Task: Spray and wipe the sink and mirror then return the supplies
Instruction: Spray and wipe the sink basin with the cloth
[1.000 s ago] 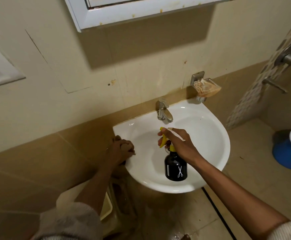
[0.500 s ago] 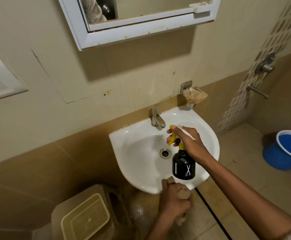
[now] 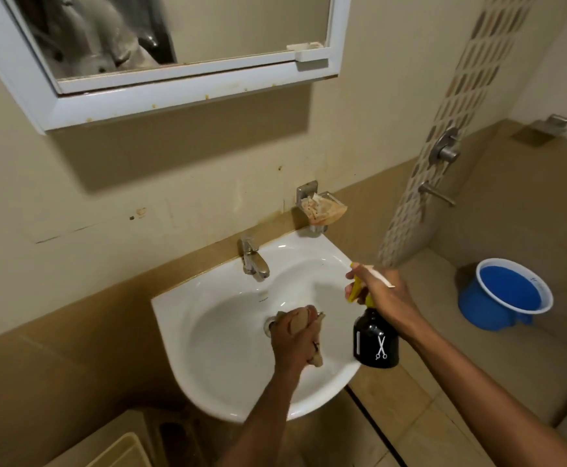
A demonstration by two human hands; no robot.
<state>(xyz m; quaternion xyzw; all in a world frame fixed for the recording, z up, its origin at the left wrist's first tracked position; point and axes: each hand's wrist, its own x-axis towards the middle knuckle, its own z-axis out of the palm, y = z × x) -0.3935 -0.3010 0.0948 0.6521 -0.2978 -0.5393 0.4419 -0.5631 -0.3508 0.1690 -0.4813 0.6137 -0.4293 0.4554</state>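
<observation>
Left hand (image 3: 295, 338) reaching forward over the white sink (image 3: 207, 382), fingers curled tight round a bunched tan cloth (image 3: 300, 323), held just above the basin beside the drain. Forearm coming up from the lower edge, crossing the front rim. Right hand (image 3: 385, 294) out over the sink's right rim, fingers wrapped round the yellow trigger head of a spray bottle (image 3: 375, 345); bottle black, hanging roughly upright, scissors mark on its side, contents not visible through the dark body.

Basin white and glossy; whether wet, cannot tell. One tap (image 3: 253, 261) at the back edge. One soap dish (image 3: 322, 208) on the wall just right of the tap, holding crumpled orange-tan matter. One blue bucket (image 3: 504, 294) on the floor to the right, its inside blue; water or bare plastic, cannot tell. One white-framed mirror (image 3: 174, 92) above, rust specks along its lower frame. Two hands, one cloth, one bottle.
</observation>
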